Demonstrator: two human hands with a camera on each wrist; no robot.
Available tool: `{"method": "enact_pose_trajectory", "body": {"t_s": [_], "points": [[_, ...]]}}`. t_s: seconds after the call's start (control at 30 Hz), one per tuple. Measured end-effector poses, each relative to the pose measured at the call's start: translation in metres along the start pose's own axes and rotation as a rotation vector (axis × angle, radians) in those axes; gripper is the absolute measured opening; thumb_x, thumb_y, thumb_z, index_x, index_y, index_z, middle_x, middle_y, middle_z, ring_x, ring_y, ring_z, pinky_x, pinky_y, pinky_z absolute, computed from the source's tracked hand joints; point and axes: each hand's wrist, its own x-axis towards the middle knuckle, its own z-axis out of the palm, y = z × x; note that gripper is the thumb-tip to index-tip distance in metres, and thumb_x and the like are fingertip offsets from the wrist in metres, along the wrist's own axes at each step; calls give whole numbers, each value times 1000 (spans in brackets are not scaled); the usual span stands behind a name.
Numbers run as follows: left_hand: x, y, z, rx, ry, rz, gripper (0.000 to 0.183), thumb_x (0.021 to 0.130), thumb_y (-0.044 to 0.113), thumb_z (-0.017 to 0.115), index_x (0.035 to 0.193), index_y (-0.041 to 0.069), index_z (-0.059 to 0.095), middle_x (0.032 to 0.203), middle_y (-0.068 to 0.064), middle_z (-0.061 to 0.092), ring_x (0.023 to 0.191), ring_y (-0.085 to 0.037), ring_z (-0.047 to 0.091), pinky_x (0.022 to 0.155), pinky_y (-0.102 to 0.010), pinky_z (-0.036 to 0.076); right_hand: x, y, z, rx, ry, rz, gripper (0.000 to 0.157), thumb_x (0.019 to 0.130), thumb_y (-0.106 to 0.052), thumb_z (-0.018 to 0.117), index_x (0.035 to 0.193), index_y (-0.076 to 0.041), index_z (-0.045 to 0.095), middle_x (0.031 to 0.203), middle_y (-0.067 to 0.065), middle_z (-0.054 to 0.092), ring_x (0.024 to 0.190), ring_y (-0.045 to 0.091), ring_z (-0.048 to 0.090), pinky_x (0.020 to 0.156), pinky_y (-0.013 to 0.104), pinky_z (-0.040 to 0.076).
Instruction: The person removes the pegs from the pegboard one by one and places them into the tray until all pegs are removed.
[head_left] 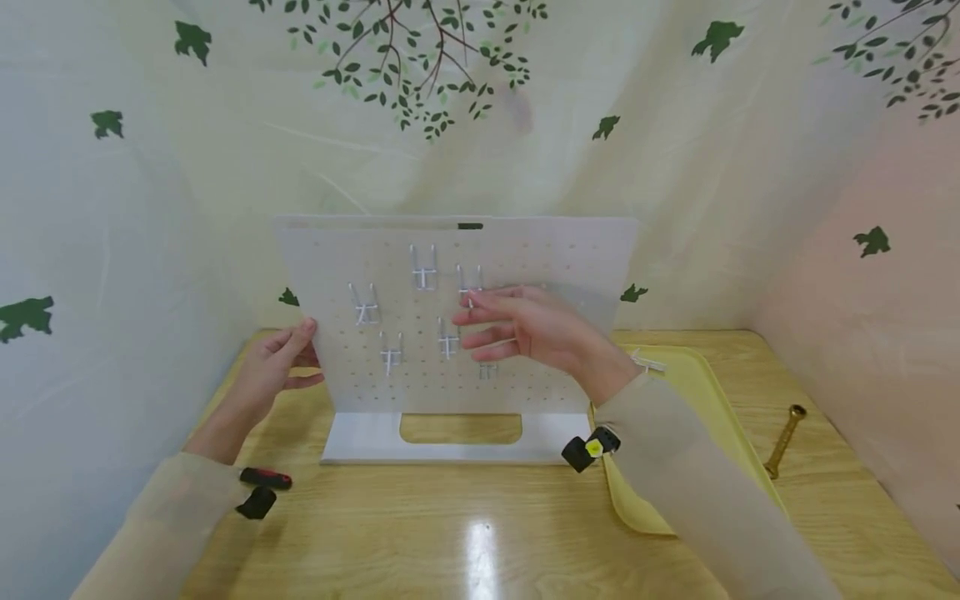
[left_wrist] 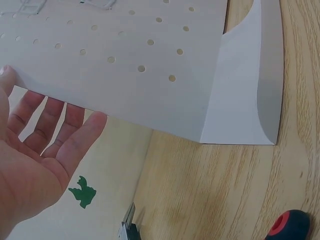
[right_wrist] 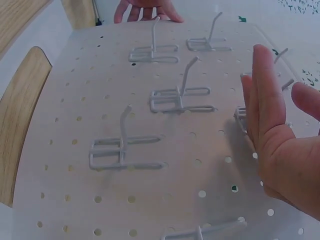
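Observation:
A white pegboard (head_left: pixel 540 333) stands upright on its white base, with several wire hooks (head_left: pixel 423 271) fixed on its front. My left hand (head_left: pixel 273 367) grips its left edge, thumb on the front, fingers (left_wrist: pixel 75 117) behind. My right hand (head_left: pixel 528 329) is at the front of the board, thumb and index finger around the upper right hook (head_left: pixel 470 273). In the right wrist view, that hand's fingers (right_wrist: pixel 265 85) are fairly straight, with a gap to the thumb. A hook (right_wrist: pixel 241 119) is partly hidden behind them.
To the right lies a yellow tray (head_left: pixel 626 508), partly under my right forearm, with a white wire piece (head_left: pixel 648 362) at its far end. A brass-coloured wrench (head_left: pixel 786 442) lies farther right. A red and dark handle (left_wrist: pixel 290 226) and a metal-tipped tool (left_wrist: pixel 130 225) lie near my left wrist.

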Motion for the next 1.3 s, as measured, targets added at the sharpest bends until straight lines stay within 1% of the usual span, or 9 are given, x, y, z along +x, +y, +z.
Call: {"method": "enact_pose_trajectory", "body": {"t_s": [0.23, 0.47, 0.67, 0.8, 0.93, 1.23, 1.3], "points": [[0, 2, 1, -1, 7, -12, 40, 102, 51, 55, 100, 14, 69, 91, -1, 69, 88, -20, 68, 76, -37, 62, 9, -2, 5, 28, 40, 31, 40, 107, -24, 54, 137, 3, 52, 138, 27, 55, 90, 26, 73, 82, 41, 61], [-2, 4, 1, 5, 11, -3, 42, 102, 51, 55, 101, 11, 69, 93, -4, 68, 87, -18, 68, 76, -38, 62, 9, -1, 8, 53, 98, 35, 37, 106, -20, 57, 134, 3, 57, 134, 24, 60, 84, 23, 73, 78, 38, 62], [0, 5, 2, -3, 16, -16, 44, 101, 53, 56, 101, 10, 68, 91, 0, 69, 86, -15, 68, 77, -38, 62, 10, 0, 7, 71, 135, 34, 36, 105, -20, 60, 134, 2, 59, 125, 20, 65, 76, 19, 72, 73, 35, 63], [-1, 3, 1, 4, 11, -20, 47, 101, 54, 55, 102, 9, 67, 92, 0, 68, 87, -15, 68, 78, -38, 62, 10, 2, 7, 82, 139, 34, 36, 104, -20, 61, 133, 2, 60, 123, 19, 66, 73, 18, 72, 71, 34, 63], [-1, 2, 0, -10, 8, -15, 44, 101, 53, 55, 101, 10, 68, 91, -1, 68, 86, -16, 68, 77, -37, 62, 11, 3, 7, 99, 137, 36, 36, 104, -20, 62, 132, 1, 61, 120, 18, 67, 70, 18, 71, 68, 32, 62], [-1, 4, 2, 5, 14, -12, 44, 101, 53, 55, 103, 11, 69, 91, -1, 69, 86, -16, 68, 77, -36, 62, 9, 3, 6, 112, 136, 44, 37, 103, -24, 64, 132, -1, 62, 109, 12, 69, 64, 16, 68, 63, 27, 61], [-2, 4, 2, 5, 17, -12, 45, 102, 52, 55, 102, 10, 69, 91, -1, 68, 86, -16, 68, 77, -36, 62, 9, 3, 6, 114, 135, 45, 37, 103, -24, 63, 132, -1, 62, 104, 9, 69, 63, 15, 66, 60, 24, 59]]}}
